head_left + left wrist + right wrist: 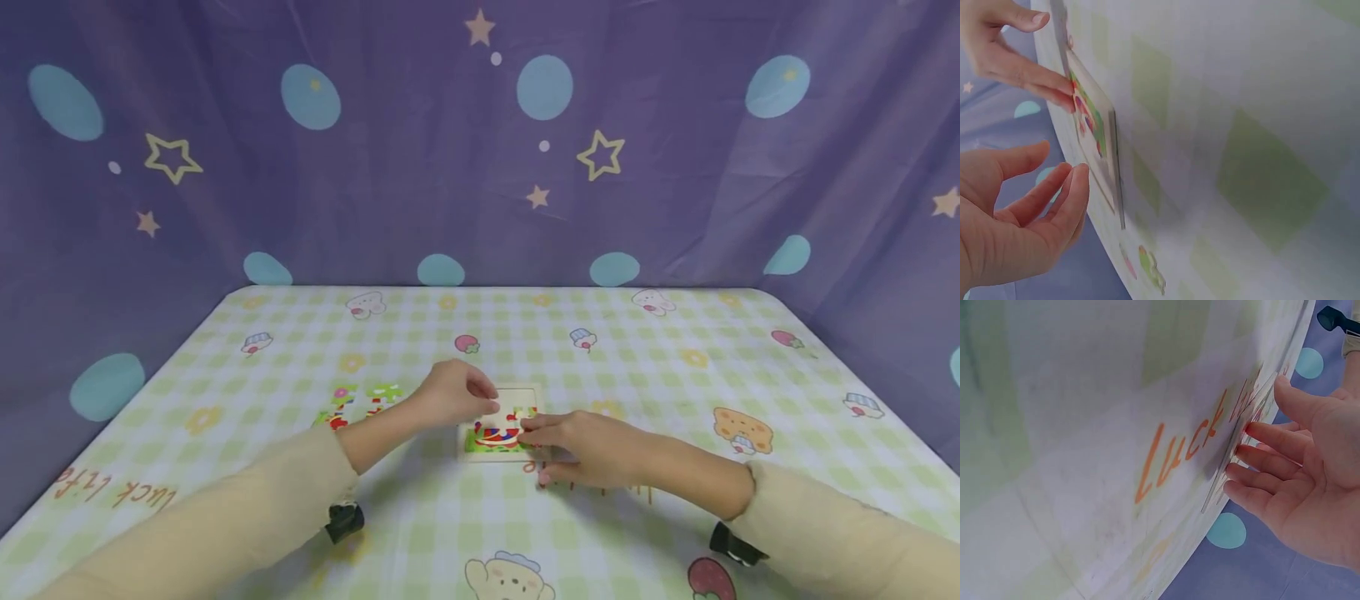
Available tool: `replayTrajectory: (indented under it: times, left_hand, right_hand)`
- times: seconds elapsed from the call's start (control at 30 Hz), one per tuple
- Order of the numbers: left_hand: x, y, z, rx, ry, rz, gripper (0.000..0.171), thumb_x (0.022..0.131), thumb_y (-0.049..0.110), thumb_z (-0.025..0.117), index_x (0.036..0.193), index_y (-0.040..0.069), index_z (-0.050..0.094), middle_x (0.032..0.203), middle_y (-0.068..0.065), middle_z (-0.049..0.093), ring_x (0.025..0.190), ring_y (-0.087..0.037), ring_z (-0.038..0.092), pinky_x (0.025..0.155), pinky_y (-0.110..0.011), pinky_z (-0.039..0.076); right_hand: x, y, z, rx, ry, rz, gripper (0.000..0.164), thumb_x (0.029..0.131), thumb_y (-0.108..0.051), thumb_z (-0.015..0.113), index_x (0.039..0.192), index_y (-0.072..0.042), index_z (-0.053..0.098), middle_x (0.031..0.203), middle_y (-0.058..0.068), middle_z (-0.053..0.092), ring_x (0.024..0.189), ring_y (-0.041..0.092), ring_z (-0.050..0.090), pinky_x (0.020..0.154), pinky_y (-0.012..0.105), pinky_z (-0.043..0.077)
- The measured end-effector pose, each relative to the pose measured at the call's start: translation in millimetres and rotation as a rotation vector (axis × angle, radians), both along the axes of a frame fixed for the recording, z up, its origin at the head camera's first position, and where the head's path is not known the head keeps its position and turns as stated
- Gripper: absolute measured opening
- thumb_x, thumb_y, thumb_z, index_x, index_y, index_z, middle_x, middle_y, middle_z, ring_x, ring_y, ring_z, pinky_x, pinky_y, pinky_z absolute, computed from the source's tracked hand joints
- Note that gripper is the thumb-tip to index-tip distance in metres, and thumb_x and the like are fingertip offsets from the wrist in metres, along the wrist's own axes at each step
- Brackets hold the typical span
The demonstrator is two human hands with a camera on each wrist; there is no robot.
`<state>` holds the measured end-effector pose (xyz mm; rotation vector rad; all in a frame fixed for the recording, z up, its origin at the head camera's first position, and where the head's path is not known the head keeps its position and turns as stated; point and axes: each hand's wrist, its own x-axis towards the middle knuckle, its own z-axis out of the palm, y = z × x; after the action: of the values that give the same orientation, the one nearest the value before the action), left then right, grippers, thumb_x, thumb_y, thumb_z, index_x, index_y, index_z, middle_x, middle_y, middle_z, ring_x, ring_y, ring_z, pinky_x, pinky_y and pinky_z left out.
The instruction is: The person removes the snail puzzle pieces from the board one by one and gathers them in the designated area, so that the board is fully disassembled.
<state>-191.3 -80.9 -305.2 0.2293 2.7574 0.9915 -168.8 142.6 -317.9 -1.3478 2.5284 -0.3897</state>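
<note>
A shallow wooden jigsaw tray (517, 397) lies on the table in the head view, with colourful pieces (495, 438) fitted along its lower part. My right hand (592, 447) reaches in from the right, its extended fingertips (1254, 429) touching the pieces at the tray's right side. Over the upper left of the tray hovers my left hand (454, 394). In the left wrist view, a gap separates its thumb from its softly bent fingers (1072, 203), and nothing is held there. Loose jigsaw pieces (385, 392) lie left of the tray, partly hidden behind the left forearm.
A green-and-white checked tablecloth (645, 358) with printed cartoons and lettering covers the table. Behind it hangs a purple curtain (420, 183) with stars and blue ovals. Dark wrist devices (345, 522) sit by both sleeve cuffs.
</note>
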Motion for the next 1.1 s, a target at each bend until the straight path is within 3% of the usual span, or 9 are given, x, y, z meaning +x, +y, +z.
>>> replayTrajectory:
  times: [0.5, 0.7, 0.93, 1.1]
  left_hand:
    - [-11.6, 20, -15.2, -0.005, 0.012, -0.085, 0.005, 0.085, 0.016, 0.072, 0.084, 0.011, 0.074, 0.083, -0.001, 0.072, 0.078, -0.011, 0.059, 0.071, -0.023, 0.05]
    - [-12.8, 24, -17.2, -0.03, 0.037, -0.12, 0.008, 0.085, 0.015, 0.07, 0.079, 0.011, 0.073, 0.078, 0.0, 0.072, 0.073, -0.01, 0.058, 0.066, -0.019, 0.046]
    - [-13.3, 26, -15.3, -0.009, -0.017, -0.085, 0.009, 0.086, 0.015, 0.07, 0.079, 0.011, 0.073, 0.079, -0.002, 0.072, 0.071, -0.01, 0.057, 0.059, -0.018, 0.045]
    - [-15.2, 25, -13.9, 0.017, -0.066, -0.041, 0.007, 0.085, 0.016, 0.071, 0.082, 0.011, 0.075, 0.084, -0.001, 0.072, 0.075, -0.011, 0.058, 0.063, -0.018, 0.046]
  right_hand:
    - [2.6, 1, 0.9, -0.021, 0.004, 0.014, 0.049, 0.092, -0.029, 0.063, 0.134, -0.004, 0.055, 0.142, 0.014, 0.052, 0.133, 0.028, 0.049, 0.103, 0.041, 0.047]
    - [3.2, 1, -0.1, -0.031, -0.005, 0.026, 0.046, 0.091, -0.027, 0.064, 0.132, -0.006, 0.057, 0.14, 0.011, 0.055, 0.133, 0.027, 0.05, 0.103, 0.039, 0.048]
    - [3.4, 1, 0.3, -0.03, -0.009, 0.025, 0.046, 0.091, -0.027, 0.064, 0.132, -0.007, 0.057, 0.14, 0.011, 0.055, 0.133, 0.028, 0.049, 0.102, 0.039, 0.049]
    - [3.6, 1, 1.0, -0.033, -0.005, 0.021, 0.048, 0.091, -0.027, 0.065, 0.133, -0.006, 0.056, 0.139, 0.013, 0.056, 0.133, 0.029, 0.05, 0.102, 0.04, 0.048]
